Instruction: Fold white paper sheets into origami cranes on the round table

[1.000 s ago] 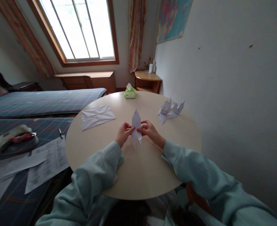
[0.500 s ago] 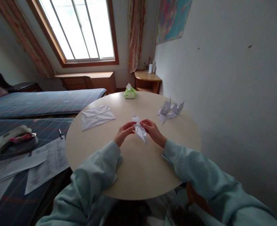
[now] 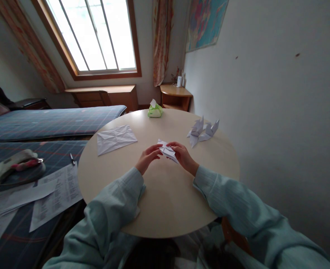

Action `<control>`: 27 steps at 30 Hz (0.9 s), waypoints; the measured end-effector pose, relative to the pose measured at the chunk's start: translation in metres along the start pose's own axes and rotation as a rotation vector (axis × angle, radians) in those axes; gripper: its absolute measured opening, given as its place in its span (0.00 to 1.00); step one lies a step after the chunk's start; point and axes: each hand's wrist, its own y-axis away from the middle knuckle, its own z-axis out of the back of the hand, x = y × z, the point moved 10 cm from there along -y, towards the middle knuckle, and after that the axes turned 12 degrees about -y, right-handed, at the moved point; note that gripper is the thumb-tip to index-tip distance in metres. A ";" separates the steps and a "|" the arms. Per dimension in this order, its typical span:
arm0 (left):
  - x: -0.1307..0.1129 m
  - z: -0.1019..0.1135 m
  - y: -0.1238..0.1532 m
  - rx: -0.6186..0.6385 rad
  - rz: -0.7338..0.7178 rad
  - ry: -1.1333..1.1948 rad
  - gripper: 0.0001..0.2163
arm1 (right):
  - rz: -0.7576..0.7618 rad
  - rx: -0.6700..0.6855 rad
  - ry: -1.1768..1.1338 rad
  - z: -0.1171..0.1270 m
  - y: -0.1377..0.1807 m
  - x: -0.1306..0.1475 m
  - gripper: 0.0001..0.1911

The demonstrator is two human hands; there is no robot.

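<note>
A small piece of folded white paper (image 3: pixel 167 151) is held between my two hands, above the middle of the round table. My left hand (image 3: pixel 149 156) is closed on its left side, the fingertips pinching the edge. On the other side my right hand (image 3: pixel 183 155) grips the paper with thumb and fingers. Part of the paper is hidden behind the fingers. A creased sheet of white paper (image 3: pixel 116 139) lies flat to the left. Folded paper figures (image 3: pixel 198 130) with pointed tips stand to the right.
The round table (image 3: pixel 165 209) has a green tissue pack (image 3: pixel 155 110) at its far edge. Left of it are beds with plaid covers (image 3: pixel 55 120), printed sheets (image 3: pixel 57 194), a pen (image 3: pixel 72 159) and a bag (image 3: pixel 16 166). A white wall (image 3: pixel 277 112) runs along the right.
The folded paper in my hands has been tilted or refolded: its long lower point has drawn up and it looks shorter and flatter. My hands have barely moved.
</note>
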 end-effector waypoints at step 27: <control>0.013 0.012 -0.006 -0.102 -0.011 -0.139 0.15 | 0.148 -0.034 0.344 0.002 -0.002 0.007 0.16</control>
